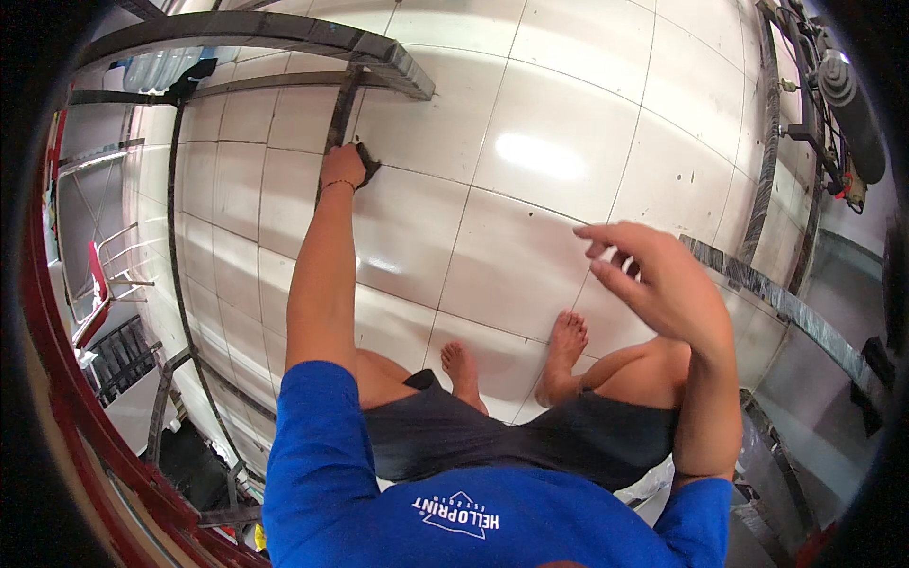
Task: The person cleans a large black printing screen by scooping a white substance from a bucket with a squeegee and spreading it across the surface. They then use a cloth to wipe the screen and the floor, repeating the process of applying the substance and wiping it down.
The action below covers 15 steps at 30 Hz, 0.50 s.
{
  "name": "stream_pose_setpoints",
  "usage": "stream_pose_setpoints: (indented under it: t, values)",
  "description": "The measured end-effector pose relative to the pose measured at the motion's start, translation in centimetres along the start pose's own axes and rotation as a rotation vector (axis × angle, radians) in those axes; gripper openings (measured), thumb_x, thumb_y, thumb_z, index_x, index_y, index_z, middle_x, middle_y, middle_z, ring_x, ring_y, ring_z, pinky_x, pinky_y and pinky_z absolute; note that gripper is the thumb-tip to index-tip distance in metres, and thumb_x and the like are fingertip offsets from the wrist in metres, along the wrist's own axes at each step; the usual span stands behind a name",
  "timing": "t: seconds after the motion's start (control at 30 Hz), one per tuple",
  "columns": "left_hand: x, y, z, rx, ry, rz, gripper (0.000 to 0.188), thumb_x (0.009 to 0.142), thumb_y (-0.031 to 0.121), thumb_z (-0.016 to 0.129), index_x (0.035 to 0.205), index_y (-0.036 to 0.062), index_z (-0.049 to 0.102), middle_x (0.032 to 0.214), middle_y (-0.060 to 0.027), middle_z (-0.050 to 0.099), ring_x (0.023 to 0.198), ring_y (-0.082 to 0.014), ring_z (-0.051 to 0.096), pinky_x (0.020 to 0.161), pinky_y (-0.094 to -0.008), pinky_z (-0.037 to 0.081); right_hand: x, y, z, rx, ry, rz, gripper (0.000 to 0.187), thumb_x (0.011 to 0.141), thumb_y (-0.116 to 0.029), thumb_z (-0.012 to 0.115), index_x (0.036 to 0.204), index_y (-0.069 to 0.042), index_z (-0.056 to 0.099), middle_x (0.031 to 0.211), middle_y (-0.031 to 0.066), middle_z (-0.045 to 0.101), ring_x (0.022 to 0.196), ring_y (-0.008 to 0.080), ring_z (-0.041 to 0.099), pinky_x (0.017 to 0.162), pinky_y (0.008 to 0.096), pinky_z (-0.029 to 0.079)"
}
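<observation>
My left arm reaches forward, and my left hand (343, 165) is closed around a black cloth (368, 166). That hand rests against a dark metal bar (345, 112), part of a dark metal frame (256, 30) at the far left. Part of the cloth is hidden under my fingers. My right hand (658, 279) hangs in the air over the tiled floor (530, 256), its fingers loosely bent and apart with nothing in them. A dark metal rail (791, 308) lies just to its right.
On the right stands a metal frame with cables and a black roller-like part (852, 123). At the left are a red-seated chair (98, 284), a black crate (121, 355) and a long dark bar (176, 237). My bare feet (568, 341) are on the floor.
</observation>
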<state>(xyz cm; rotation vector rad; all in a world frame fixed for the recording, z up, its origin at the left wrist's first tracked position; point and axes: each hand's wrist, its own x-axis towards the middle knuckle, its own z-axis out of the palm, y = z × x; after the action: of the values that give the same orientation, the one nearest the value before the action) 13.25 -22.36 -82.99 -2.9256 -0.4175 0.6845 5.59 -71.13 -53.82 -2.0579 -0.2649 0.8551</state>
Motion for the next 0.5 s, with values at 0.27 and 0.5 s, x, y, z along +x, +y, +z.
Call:
stream_pose_setpoints:
  t: [0.27, 0.5]
  values:
    - [-1.4, 11.0, 7.1, -0.372, 0.372, 0.136, 0.036, 0.080, 0.013, 0.064, 0.115, 0.0064, 0.063, 0.115, -0.0217, 0.061, 0.107, -0.0413, 0.058, 0.096, -0.0483, 0.046, -1.1, 0.1, 0.0, -0.018, -0.041, 0.077, 0.034, 0.089, -0.009, 0.065, 0.122, -0.004, 0.064, 0.099, 0.0150, 0.068, 0.082, 0.0295, 0.068, 0.072, 0.0363, 0.056]
    - [-3.0, 16.5, 4.7, -0.396, 0.277, 0.583, 0.035, 0.077, 0.010, 0.068, 0.111, 0.0077, 0.062, 0.110, -0.0168, 0.058, 0.101, -0.0393, 0.057, 0.089, -0.0478, 0.050, 0.7, -0.6, 0.7, -0.075, -0.035, 0.061, 0.032, 0.089, -0.009, 0.065, 0.120, -0.004, 0.064, 0.097, 0.0153, 0.067, 0.084, 0.0313, 0.069, 0.072, 0.0373, 0.056]
